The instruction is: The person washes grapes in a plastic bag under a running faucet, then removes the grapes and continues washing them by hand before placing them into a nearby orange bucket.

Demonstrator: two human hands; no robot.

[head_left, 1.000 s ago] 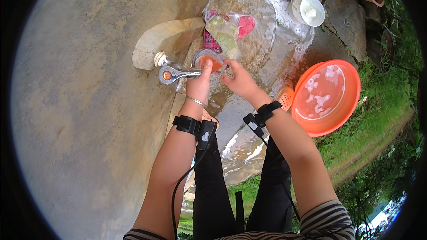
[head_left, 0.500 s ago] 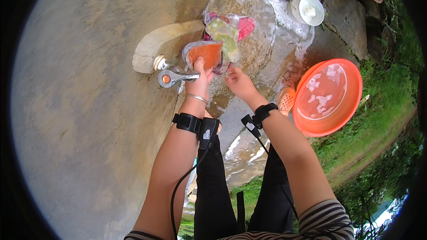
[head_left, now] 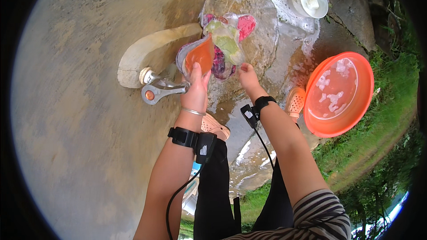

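My left hand (head_left: 196, 80) grips a flat, floppy orange piece (head_left: 201, 55) that looks like an insole, its thumb on the orange face. Grey, layered edges show along the piece's left side. Right beside it on the wet stone lies a pile of similar soft pieces: a green one (head_left: 226, 40), a pink-red one (head_left: 246, 27) with a rounded end, and a purple plaid one (head_left: 219, 62). At the pile's lower right, my right hand (head_left: 249, 78) has its fingers curled together by the green piece's end; what they hold, if anything, is hidden.
A metal tap (head_left: 162, 92) juts from a pale stone block (head_left: 153, 46) left of my left hand. To the right stand an orange basin (head_left: 339, 126) of sudsy water and a white bucket (head_left: 322, 6) with a pale lump inside. Foam (head_left: 280, 6) streaks the stone.
The orange piece has tilted more upright and moved left of the pile, uncovering more of the purple plaid piece. My right hand has shifted slightly right. The whole view has shifted a little.
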